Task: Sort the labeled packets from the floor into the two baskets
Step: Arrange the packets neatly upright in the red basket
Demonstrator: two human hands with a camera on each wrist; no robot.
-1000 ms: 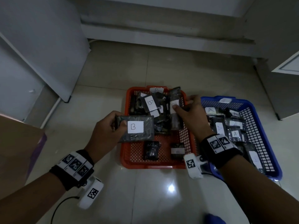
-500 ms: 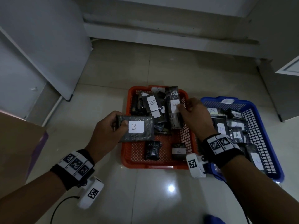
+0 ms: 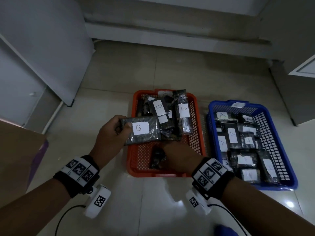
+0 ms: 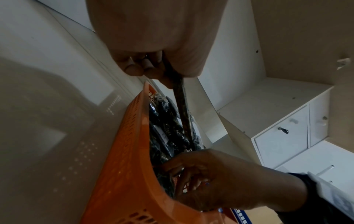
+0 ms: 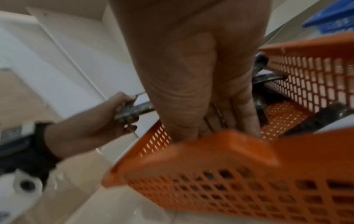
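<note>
My left hand (image 3: 124,129) grips a dark flat packet (image 3: 150,136) with a white label "B" by its left end, level over the left rim of the red basket (image 3: 131,154). Seen in the left wrist view, that packet (image 4: 180,94) is edge-on, pinched by my left hand (image 4: 145,66). My right hand (image 3: 179,157) reaches down into the basket's near end beside a small dark packet (image 3: 157,159); its fingers (image 5: 247,121) point at the mesh floor, and no grip shows. "B" packets fill the basket's far half. The blue basket (image 3: 274,186) holds several "A" packets.
Both baskets stand side by side on pale glossy floor tiles. A white cabinet (image 3: 42,48) stands at the left, another (image 3: 303,68) at the right, and a brown cardboard box (image 3: 17,150) at the near left. A wall step runs behind the baskets.
My right hand has left the upright "B" packet at the basket's far right and come down to the basket's near end. The left hand holds its packet almost still.
</note>
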